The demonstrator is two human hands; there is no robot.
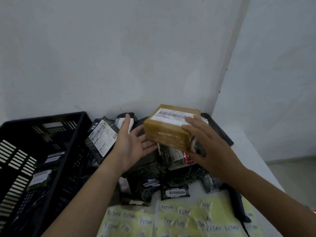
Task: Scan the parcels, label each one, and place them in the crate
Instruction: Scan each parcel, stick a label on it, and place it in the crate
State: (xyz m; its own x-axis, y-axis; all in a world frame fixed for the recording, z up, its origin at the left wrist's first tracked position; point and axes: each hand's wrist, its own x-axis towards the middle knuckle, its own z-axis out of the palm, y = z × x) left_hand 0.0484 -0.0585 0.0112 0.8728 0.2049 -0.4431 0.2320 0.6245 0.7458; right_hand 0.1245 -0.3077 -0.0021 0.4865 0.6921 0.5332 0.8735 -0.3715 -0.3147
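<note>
Brown taped parcel (171, 130) hangs above the heap of dark parcels (145, 170), and we clasp its right end in our right hand (205, 146), fingers over the barcode label (172, 115). Our left hand (135, 142) lies flat, palm up, at its lower left edge, near the black crate (71, 151).

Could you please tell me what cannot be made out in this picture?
Head view:
Print on the brown box: too small, blurred, partly under the right hand.
Near end of the crate: cut off by left and bottom edges.
Dark tool beside the label sheets: partly behind the right forearm.
</note>
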